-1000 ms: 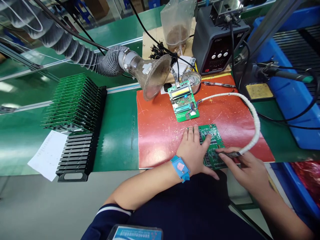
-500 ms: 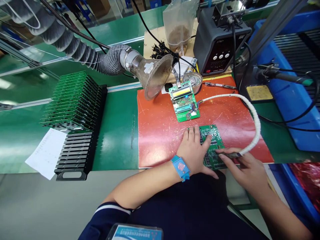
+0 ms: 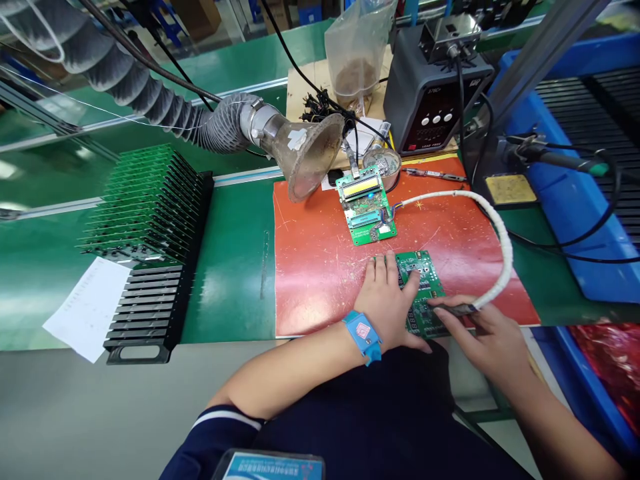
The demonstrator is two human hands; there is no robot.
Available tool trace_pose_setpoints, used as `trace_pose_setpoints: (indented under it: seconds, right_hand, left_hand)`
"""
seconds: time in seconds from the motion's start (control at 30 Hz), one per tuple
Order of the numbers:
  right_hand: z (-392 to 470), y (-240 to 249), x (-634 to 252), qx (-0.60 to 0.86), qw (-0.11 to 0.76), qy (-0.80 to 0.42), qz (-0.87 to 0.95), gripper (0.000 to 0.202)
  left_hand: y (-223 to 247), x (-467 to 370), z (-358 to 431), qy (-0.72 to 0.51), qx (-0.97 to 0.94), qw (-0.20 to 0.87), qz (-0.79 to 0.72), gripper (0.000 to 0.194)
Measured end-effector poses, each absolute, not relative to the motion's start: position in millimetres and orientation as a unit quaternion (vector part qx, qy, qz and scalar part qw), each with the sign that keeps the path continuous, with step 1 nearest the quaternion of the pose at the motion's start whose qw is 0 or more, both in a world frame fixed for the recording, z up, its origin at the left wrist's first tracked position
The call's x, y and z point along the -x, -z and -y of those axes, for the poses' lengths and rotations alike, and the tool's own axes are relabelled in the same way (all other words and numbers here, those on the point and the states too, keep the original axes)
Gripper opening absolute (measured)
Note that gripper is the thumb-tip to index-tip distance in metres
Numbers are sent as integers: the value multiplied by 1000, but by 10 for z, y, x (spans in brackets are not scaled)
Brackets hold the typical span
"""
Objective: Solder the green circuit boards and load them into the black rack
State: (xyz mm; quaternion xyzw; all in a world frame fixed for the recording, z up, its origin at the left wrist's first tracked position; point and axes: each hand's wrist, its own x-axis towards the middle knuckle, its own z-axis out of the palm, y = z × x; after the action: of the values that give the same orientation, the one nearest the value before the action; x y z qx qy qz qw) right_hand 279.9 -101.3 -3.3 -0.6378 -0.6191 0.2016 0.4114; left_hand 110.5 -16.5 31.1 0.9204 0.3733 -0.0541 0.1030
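Note:
A green circuit board (image 3: 426, 280) lies on the red mat (image 3: 315, 280) near the bench's front edge. Across its left side rests my left hand (image 3: 385, 300), fingers stretched out and spread, covering part of the board. My right hand (image 3: 493, 340) is closed around a dark probe (image 3: 457, 309), whose tip points down at the board's right part; whether it touches cannot be made out. A white sleeved cable (image 3: 500, 240) curves from the probe to a smaller green board with a display (image 3: 367, 207), lying just beyond. A blue wrist strap (image 3: 363, 333) circles my left wrist.
A black rack (image 3: 187, 247) of upright green boards stands at left beside a paper sheet (image 3: 90, 307). The fume extractor's funnel (image 3: 313, 157) hangs over the mat's back left. A soldering station (image 3: 435, 100), a soldering iron (image 3: 560, 157) and a blue bin (image 3: 560, 220) are at right.
The view has shifted very slightly. Both hands, the probe and the boards keep practically the same places relative to each other.

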Motion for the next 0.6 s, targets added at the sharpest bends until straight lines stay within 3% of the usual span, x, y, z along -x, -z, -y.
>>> trace_pose_setpoints:
  seconds: [0.6]
  right_hand:
    - [1022,44,-2803,645,397,-185,626,12]
  left_hand:
    - [-358,-1124,147,80,-917,114,-373,129]
